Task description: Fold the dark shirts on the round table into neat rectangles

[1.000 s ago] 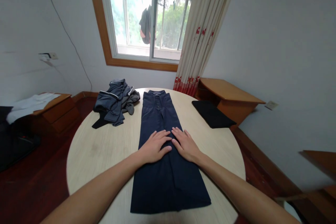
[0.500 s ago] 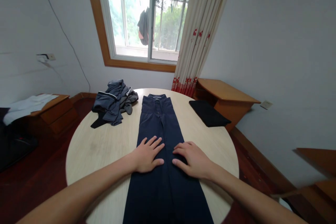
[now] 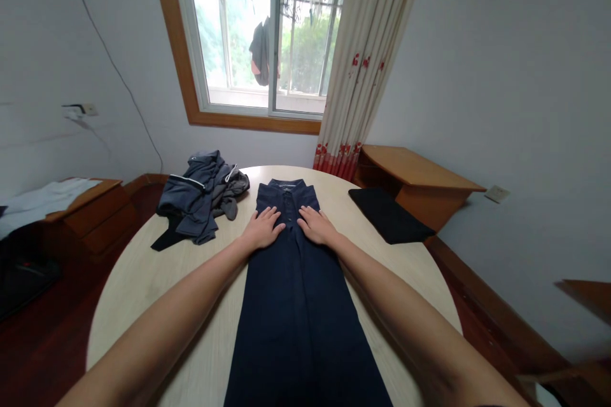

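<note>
A pair of dark navy trousers lies stretched out lengthwise on the round table, waistband at the far end, legs running toward me and past the bottom of the view. My left hand rests flat on the trousers' left side, just below the waistband, fingers spread. On the right side, level with it, my right hand also lies flat with its fingers extended. The buttoned front of the trousers shows between the two hands. Neither hand grasps the cloth.
A heap of grey and dark clothes sits at the table's left. A folded black garment lies on the right. Behind it stands a wooden desk beside a curtain. The pale table has a rounded edge.
Both hands have slid away from me along the trousers, from the upper legs to just below the waistband. The view has shifted slightly forward.
</note>
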{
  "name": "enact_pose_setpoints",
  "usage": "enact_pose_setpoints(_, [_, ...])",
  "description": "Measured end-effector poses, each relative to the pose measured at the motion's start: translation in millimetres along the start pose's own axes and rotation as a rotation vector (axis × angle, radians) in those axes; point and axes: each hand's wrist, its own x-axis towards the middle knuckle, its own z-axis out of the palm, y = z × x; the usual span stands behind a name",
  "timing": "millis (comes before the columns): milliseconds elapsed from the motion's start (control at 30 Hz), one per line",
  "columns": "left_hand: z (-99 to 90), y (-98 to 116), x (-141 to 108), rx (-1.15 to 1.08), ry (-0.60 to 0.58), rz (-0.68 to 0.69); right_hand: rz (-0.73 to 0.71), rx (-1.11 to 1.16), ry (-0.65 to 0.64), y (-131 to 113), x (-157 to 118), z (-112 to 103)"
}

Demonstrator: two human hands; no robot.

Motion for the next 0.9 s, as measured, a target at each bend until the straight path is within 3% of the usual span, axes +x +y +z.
enact_pose_setpoints(267, [-6.1, -29, 65, 0.007, -0.092, -0.109, 0.086, 0.018, -0.002, 27, 68, 8])
enact_pose_setpoints(500, [-1.5, -40, 100, 0.008, -0.088, -0.143, 0.066, 0.028, 0.056, 47, 104, 13])
enact_pose_setpoints(667, [0.2, -49, 121, 0.026, -0.09, -0.173, 0.053, -0.004, 0.077, 50, 114, 10])
enact_pose_setpoints(733, [-1.6, -47, 124, 0.045, -0.092, -0.189, 0.038, -0.069, 0.147, 46, 112, 8])
enact_pose_setpoints(900, [-3.5, -14, 101, 0.148, 0.021, -0.213, 0.001, -0.19, 0.393, 27, 90, 5])
